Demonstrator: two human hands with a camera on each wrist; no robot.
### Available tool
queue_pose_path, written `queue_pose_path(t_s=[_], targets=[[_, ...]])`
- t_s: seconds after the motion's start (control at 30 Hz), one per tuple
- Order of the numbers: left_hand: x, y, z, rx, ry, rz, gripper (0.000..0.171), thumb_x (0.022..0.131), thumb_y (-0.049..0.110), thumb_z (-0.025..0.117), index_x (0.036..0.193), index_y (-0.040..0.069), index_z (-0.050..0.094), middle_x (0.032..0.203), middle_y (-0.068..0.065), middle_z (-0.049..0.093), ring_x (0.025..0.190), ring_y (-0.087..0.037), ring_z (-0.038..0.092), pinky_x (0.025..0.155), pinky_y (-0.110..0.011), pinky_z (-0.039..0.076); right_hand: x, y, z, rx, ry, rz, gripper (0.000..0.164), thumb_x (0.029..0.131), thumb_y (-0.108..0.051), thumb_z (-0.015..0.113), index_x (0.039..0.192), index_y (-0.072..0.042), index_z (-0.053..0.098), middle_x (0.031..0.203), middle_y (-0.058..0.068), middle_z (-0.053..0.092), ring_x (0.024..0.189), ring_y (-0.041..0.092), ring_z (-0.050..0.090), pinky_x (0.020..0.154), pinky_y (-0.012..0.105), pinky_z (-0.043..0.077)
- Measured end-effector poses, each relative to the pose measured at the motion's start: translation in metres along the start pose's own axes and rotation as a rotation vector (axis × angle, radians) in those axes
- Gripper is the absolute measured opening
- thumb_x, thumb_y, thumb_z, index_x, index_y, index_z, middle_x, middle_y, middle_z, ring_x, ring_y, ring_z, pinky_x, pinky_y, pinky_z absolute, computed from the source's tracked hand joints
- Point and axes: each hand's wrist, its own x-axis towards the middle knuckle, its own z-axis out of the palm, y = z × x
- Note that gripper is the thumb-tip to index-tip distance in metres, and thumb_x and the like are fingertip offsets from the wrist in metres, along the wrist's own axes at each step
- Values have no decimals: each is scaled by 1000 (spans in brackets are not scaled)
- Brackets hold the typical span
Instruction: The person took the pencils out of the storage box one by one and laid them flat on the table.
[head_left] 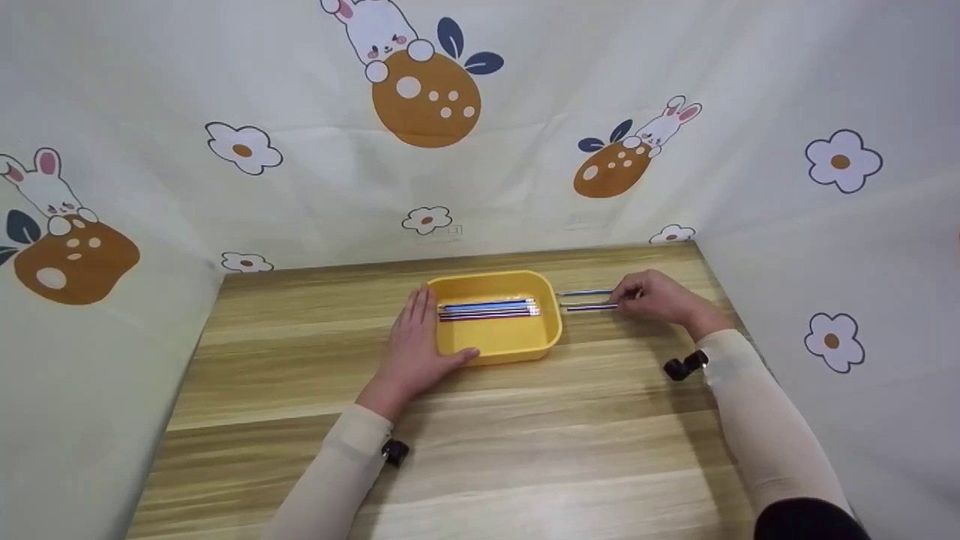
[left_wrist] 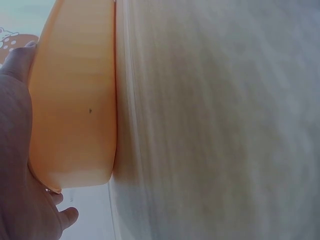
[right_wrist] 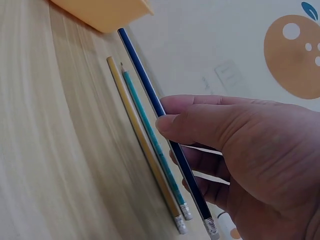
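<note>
My left hand (head_left: 416, 341) rests at the left end of a yellow plastic box (head_left: 495, 354), with straight fingers along its side and the thumb at its front rim. Several striped pencils (head_left: 487, 309) with white erasers lie inside the box. Right of it, my right hand (head_left: 651, 298) is over the table. Between thumb and fingers it pinches a dark blue pencil (right_wrist: 143, 75), eraser end nearest the palm. Below that, a teal pencil (right_wrist: 155, 145) and a gold-coloured pencil (right_wrist: 142, 135) lie side by side on the table in the right wrist view.
The wood-grain table (head_left: 525, 457) meets a pale cloth wall (head_left: 315, 195) printed with rabbits and flowers at the back and both sides. A small black camera (head_left: 686, 365) sits on the right wrist, another camera (head_left: 394, 452) on the left.
</note>
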Motion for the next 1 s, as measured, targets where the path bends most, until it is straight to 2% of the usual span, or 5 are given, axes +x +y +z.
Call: queue_pose_path(t_s=[0.23, 0.47, 0.77, 1.0], targets=[[0, 1, 0, 5, 9, -3, 136, 89, 80, 75, 176, 2, 6, 185, -18, 5, 171, -36, 1, 136, -56, 12, 1, 6, 5, -8, 4, 27, 17, 98, 6, 77, 111, -2, 85, 111, 11, 81, 99, 23, 65, 85, 25, 50], [0, 0, 0, 16, 17, 18, 136, 89, 79, 76, 175, -4, 10, 185, -20, 6, 171, -39, 5, 136, -58, 15, 2, 14, 13, -15, 29, 14, 15, 99, 4, 79, 110, -3, 86, 108, 9, 80, 101, 21, 66, 87, 25, 49], [1, 0, 1, 11, 13, 10, 136, 89, 79, 75, 175, -2, 10, 184, -21, 7, 171, -38, 4, 136, -57, 14, 4, 20, 19, -18, 64, -13, 17, 98, 6, 79, 110, -4, 86, 105, 8, 80, 100, 20, 69, 87, 23, 51], [2, -1, 1, 7, 8, 3, 136, 89, 80, 75, 176, 0, 7, 185, -19, 4, 171, -37, 3, 136, -56, 13, 6, 22, 21, -8, 71, 1, 18, 98, 5, 80, 110, -6, 87, 105, 5, 80, 102, 20, 69, 90, 24, 52]])
